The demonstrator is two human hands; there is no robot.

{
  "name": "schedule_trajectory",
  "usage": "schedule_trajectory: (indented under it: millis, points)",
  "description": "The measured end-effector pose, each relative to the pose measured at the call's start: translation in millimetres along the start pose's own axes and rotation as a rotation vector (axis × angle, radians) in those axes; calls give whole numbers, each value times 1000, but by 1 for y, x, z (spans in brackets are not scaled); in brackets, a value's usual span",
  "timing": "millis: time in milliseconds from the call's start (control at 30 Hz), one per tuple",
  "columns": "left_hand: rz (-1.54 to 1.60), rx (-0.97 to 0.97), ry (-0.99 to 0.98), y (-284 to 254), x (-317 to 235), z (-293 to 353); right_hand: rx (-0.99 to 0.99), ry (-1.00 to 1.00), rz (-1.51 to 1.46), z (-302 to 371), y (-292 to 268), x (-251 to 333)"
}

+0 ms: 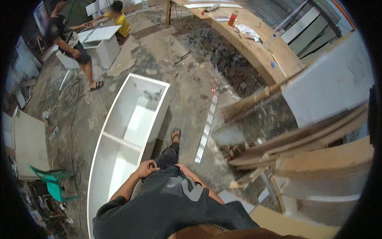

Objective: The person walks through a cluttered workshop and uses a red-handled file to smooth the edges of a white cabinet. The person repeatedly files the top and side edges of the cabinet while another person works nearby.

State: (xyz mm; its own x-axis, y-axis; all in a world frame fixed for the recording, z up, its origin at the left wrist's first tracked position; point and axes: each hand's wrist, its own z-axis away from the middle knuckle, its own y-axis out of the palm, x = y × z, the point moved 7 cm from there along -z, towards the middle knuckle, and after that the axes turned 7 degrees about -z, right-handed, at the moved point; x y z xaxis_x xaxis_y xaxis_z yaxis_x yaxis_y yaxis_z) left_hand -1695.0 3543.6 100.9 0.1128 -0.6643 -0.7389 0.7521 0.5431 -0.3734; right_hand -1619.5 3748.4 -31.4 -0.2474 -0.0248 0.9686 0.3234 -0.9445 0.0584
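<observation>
**Standing beside the white cabinet**

The left hand (146, 168) rests curled against the person's thigh, fingers folded in, holding nothing that shows. The right hand is hidden behind the dark shirt (175, 207), so its grip cannot be told. Just beside the left hand lies a long white cabinet (131, 119) on the floor (187, 75), open side up. A patterned strip (207, 127) lies to its right.

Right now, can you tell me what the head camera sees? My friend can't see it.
A person's left hand rests on their thigh beside a long white cabinet lying open on a dusty concrete floor. Stacked wooden boards lie at right; two other people sit far off.
</observation>
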Motion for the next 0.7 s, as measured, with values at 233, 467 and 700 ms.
schedule_trajectory:
  millis: [233, 467, 700]
  points:
    - [128, 193, -86, -154, -107, -232, 176, 165, -167, -189, -222, 126]
    - [-43, -69, -215, -257, -137, -371, 308, -38, 342, -396, -392, 226]
    - [-105, -529, -869, -361, -52, -411, -283, 61, 77, -654, -716, 273]
